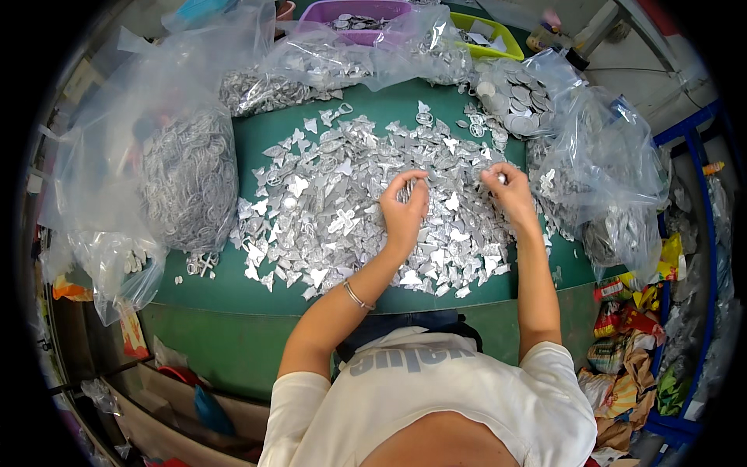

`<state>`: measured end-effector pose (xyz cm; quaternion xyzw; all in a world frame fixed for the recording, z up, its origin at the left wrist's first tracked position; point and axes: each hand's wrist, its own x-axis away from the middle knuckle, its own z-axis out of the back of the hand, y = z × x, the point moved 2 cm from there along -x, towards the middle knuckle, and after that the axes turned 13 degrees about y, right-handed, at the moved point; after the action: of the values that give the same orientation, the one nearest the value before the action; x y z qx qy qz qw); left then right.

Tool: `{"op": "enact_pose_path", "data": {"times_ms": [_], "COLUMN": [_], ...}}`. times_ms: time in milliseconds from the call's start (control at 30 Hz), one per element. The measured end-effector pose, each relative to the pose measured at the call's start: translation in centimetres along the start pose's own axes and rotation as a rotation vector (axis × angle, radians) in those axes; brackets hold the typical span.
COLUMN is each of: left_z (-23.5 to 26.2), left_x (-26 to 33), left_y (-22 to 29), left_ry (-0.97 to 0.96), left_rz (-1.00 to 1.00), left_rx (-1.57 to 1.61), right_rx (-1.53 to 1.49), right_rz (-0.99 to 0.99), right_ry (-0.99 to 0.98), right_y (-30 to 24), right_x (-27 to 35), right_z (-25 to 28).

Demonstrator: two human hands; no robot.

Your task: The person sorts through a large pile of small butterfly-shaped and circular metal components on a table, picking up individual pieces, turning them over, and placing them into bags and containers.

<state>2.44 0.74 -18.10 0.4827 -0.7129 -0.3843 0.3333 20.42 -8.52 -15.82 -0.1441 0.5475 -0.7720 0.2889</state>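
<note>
— What did the bench and the room look like?

— The bench [233, 288] had a green top, and clear plastic bags crowded its far side and both ends. The bag on the left [187, 179] held a tangle of silver rings; the one on the right [521, 93] held round silver discs. Behind them stood a purple tub [366, 12] and a yellow-green tray [498, 35]. Crumpled wrappers [622, 342] lay on the floor to the person's right.

— And the parts themselves?

— A wide heap of small flat silver pieces [327, 202] covered the middle of the bench, many shaped like wings or leaves, a few like crosses, all shiny and loosely overlapping.

— Where were the hands?

— Both rested on the heap's right half. The left hand [405, 206], a thin bracelet [358, 297] on its wrist, had its grip curled and pinched on a few silver pieces. The right hand [510, 191] had its grip pressed together on one small piece, just beside the bag of discs.
</note>
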Motion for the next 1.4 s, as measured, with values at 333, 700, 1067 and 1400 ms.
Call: {"op": "enact_pose_path", "data": {"times_ms": [333,700,1067,1400], "left_z": [0.3,0.3,0.5,0.1], "left_x": [-0.4,-0.7,-1.0,-0.6], "left_y": [-0.3,-0.7,-0.8,-1.0], "left_ry": [-0.038,-0.076,-0.355,-0.411], "left_rz": [0.014,0.074,0.679,0.689], "left_rx": [0.141,0.183,0.515,0.458], "right_rx": [0.620,0.833,-0.032,-0.643], "right_rz": [0.263,0.490,0.172,-0.328], "right_ry": [0.255,0.268,0.178,-0.238], "right_y": [0.8,0.3,0.1,-4.1], "right_x": [2.7,3.6,3.1,3.5], "right_z": [3.4,3.4,2.7,-3.0]}}
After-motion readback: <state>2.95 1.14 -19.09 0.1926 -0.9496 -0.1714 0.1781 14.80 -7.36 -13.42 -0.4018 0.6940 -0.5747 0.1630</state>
